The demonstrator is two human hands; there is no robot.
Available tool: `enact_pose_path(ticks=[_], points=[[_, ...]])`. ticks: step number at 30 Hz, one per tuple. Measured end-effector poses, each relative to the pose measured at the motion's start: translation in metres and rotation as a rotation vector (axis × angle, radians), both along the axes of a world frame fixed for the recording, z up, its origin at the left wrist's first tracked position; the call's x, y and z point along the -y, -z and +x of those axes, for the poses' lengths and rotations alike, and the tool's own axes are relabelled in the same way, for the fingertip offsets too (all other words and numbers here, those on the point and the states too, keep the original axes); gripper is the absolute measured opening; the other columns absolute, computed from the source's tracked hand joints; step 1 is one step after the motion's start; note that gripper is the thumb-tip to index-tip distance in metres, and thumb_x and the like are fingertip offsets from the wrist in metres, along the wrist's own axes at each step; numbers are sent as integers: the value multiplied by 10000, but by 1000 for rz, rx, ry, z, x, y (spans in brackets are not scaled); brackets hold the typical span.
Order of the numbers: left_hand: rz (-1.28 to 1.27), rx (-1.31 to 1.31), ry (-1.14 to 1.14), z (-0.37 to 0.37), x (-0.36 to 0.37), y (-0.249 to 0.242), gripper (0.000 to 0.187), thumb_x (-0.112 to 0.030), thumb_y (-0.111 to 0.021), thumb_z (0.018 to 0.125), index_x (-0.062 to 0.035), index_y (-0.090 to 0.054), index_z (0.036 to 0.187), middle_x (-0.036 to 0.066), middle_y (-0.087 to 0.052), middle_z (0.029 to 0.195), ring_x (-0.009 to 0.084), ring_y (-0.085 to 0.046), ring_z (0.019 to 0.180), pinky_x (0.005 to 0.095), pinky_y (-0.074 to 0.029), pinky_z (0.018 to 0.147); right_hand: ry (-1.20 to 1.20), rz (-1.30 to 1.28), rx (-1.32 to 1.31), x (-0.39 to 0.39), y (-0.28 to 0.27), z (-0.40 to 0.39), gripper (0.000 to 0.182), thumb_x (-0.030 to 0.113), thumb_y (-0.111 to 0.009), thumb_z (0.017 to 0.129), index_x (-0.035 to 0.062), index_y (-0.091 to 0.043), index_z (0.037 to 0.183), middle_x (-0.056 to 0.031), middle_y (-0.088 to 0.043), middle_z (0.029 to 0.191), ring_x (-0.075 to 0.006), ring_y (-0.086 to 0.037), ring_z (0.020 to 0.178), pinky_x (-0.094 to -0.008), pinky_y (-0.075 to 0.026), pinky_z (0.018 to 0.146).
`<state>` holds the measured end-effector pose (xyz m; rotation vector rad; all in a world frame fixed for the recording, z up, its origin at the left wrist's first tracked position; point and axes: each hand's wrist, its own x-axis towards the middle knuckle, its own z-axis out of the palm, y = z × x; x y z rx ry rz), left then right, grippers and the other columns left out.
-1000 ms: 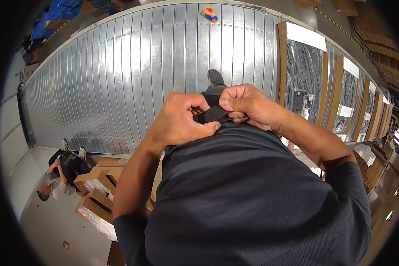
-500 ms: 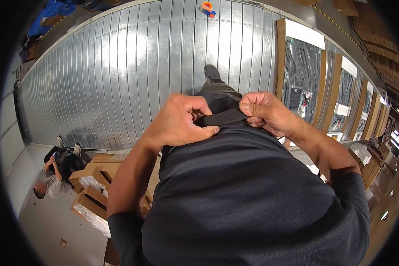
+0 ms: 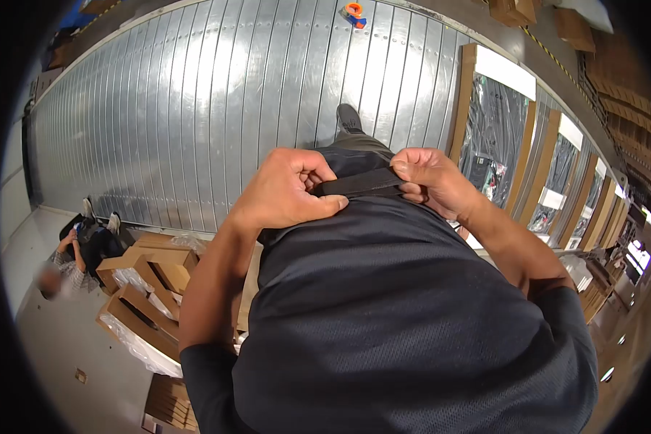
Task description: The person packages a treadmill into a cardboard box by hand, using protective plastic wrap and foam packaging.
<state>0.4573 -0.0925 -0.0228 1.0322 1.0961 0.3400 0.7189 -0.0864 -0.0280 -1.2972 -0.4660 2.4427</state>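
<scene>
At the waist, a black fabric band [image 3: 362, 184] lies across the lower edge of the dark shirt [image 3: 405, 304]. My left hand [image 3: 289, 189] pinches the band's left end between thumb and curled fingers. On its right end, my right hand [image 3: 434, 182] has thumb and fingertips closed. The stretch of band between the hands is flat and tilts up slightly to the right. Beyond it, one dark shoe [image 3: 349, 118] rests on the metal surface.
Ribbed metal surface [image 3: 217, 108] ahead, with an orange tape roll dispenser [image 3: 355, 16] at its far edge. Wrapped panels in cardboard frames [image 3: 492, 137] line the right. Open cardboard boxes [image 3: 148, 275] and a seated person [image 3: 87, 249] are at left.
The view has shifted slightly, so the tape roll and panels appear further right and the seated person further left. Both hands keep their hold on the band.
</scene>
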Motion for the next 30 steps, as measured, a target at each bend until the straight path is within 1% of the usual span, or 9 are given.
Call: enact_pose_path(ticks=[4, 8, 11, 14, 17, 20, 26, 29, 30], points=[[73, -80, 79, 3, -2, -3, 177, -49, -758, 661, 2, -633, 775, 3, -593, 672, 40, -515, 623, 195, -425, 573, -137, 300, 86, 13, 27, 43, 265, 76, -665, 804, 21, -563, 1042, -30, -561, 938, -95, -534, 822, -205, -431, 720], [2, 0, 162, -1, -6, 4, 235, -75, -749, 698, 24, -640, 882, 28, -603, 768, 77, -537, 712, 220, -459, 655, -526, 181, 182, 16, 9, 67, 345, 47, -700, 753, 2, -553, 1062, -55, -528, 1061, -118, -499, 1001, -259, -406, 867], [63, 68, 165, -6, -1, 7, 313, -63, -728, 724, 41, -623, 1000, 61, -591, 902, 114, -538, 821, 249, -468, 766, -675, 478, 250, 16, 16, 59, 237, 15, -582, 791, -4, -550, 1026, -66, -560, 1013, -143, -553, 877, -279, -450, 784], [105, 159, 92, -17, 17, 9, 382, -27, -703, 730, 42, -593, 1089, 85, -570, 1001, 147, -532, 912, 269, -446, 861, -584, 642, 333, 27, 22, 61, 207, 79, -603, 798, -7, -566, 982, -102, -593, 909, -170, -594, 834, -307, -467, 749], [128, 229, -11, -19, 34, 14, 424, 25, -681, 715, 35, -576, 1125, 105, -571, 1047, 170, -537, 993, 278, -416, 915, -680, 907, 571, 27, 15, 55, 174, 116, -610, 810, -3, -566, 928, -143, -602, 833, -253, -615, 781, -362, -475, 690], [192, 179, -62, -28, 54, 8, 436, 48, -679, 696, 33, -578, 1120, 121, -575, 1077, 178, -543, 1022, 284, -416, 917, -868, 1288, 636, 16, 6, 41, 130, 104, -594, 825, -1, -562, 895, -161, -599, 847, -342, -592, 743, -409, -472, 652], [113, 105, -117, -34, 79, 9, 437, 43, -687, 686, 30, -583, 1111, 111, -590, 1051, 171, -562, 994, 282, -425, 901, -778, 1372, 526, 8, 3, 17, 132, 131, -550, 851, -1, -550, 853, -163, -582, 802, -358, -571, 709, -424, -457, 623], [43, 232, -298, -39, 94, 19, 446, 44, -697, 671, 21, -589, 1103, 99, -594, 1048, 155, -553, 970, 277, -430, 882, -1114, 1229, 486, -4, -9, 13, 141, 122, -574, 806, -13, -543, 832, -176, -580, 806, -373, -570, 704, -420, -458, 615], [127, 187, -276, -39, 96, 23, 451, -34, -724, 667, 19, -589, 1094, 93, -614, 988, 156, -555, 854, 277, -458, 794, -1172, 1212, 467, -4, -8, 16, 139, 112, -582, 783, -18, -543, 815, -180, -577, 788, -377, -571, 702, -419, -459, 617]])
